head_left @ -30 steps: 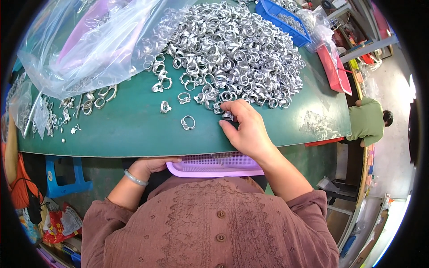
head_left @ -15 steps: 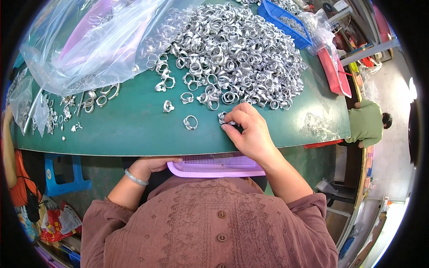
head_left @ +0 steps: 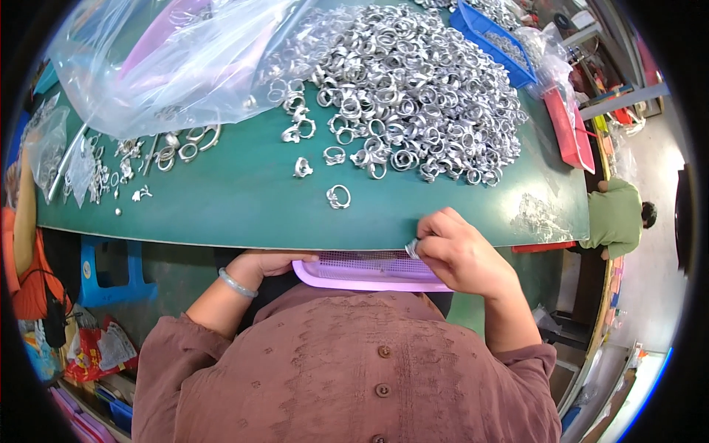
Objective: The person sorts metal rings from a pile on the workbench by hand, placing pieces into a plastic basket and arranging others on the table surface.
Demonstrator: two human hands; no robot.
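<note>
The head view looks steeply down and forward from above the person's brown, button-fronted cloth shirt (head_left: pixel 317 362), which fills the lower middle close to the lens. It faces the broad green flat-topped table (head_left: pixel 244 210), whose near edge crosses the middle as a bent curve, with the bare left hand (head_left: pixel 277 261) and bare right hand (head_left: pixel 461 255) beside that edge. The fisheye takes in both near corners, while the tabletop runs out through the top.

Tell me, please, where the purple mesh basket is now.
In the head view, the purple basket is below centre, at the near edge of the table, the left hand at its left end.
</note>
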